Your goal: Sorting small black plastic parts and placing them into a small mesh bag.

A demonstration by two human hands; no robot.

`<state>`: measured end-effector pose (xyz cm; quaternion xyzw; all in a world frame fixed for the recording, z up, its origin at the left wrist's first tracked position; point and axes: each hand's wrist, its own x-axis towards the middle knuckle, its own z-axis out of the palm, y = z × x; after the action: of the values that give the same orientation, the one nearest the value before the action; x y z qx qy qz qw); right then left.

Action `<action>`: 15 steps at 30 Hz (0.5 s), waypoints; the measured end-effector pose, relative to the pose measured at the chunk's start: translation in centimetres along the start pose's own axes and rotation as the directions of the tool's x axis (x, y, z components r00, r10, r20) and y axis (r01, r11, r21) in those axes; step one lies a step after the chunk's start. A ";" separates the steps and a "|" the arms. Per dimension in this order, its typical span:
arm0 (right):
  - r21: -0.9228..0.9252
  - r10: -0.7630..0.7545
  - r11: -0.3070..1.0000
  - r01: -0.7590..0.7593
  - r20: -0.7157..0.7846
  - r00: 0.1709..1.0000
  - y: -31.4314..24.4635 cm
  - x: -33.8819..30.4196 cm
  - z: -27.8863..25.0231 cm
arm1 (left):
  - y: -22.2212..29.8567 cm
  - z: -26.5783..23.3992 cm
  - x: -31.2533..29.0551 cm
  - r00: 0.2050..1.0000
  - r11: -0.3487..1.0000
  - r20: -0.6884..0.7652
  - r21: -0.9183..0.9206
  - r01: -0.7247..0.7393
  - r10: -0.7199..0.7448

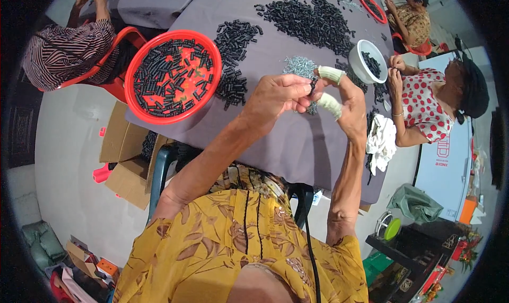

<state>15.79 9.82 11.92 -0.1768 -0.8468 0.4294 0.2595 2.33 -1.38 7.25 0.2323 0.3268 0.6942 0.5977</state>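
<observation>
Both hands meet above the grey table [297, 144], and between them sits a small black tube [314, 83]. The left hand [275, 94] closes its fingertips on the tube's lower end. The right hand [347, 99], with pale rubber caps on two fingers [332, 73], pinches at the upper end.

To do this well, I judge the pinch should stay near the ends, so the middle of the tube shows, and the wrists should stay close together so the piece does not slip.

The tube looks roughly upright, its long axis running from the left fingertips up toward the capped finger; which end leads is too small to tell.

Just beyond the grip lies a heap of small silver screws [300, 66]. Well to the left of the grip stands a red basin [139, 64] of black tubes; to the right, a white bowl [358, 64].
</observation>
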 end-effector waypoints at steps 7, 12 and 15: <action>-0.550 -0.245 0.800 0.238 0.062 0.968 -1.6 0.3 1.0 | -0.6 -0.3 0.3 0.999 0.999 -0.041 -0.011 -0.031 0.031; -0.662 -0.269 0.688 0.296 0.145 0.952 -1.4 0.5 1.1 | -0.8 -0.8 0.3 0.999 1.000 -0.045 0.017 -0.014 0.015; -0.652 -0.265 0.704 0.281 0.125 0.956 -1.3 0.5 1.4 | -0.8 -1.0 0.2 0.999 0.999 -0.030 0.031 -0.024 0.024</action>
<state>14.49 8.44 12.40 -0.1254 -0.9631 0.0593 0.2308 2.15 -1.30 5.98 0.2349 0.3438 0.6997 0.5806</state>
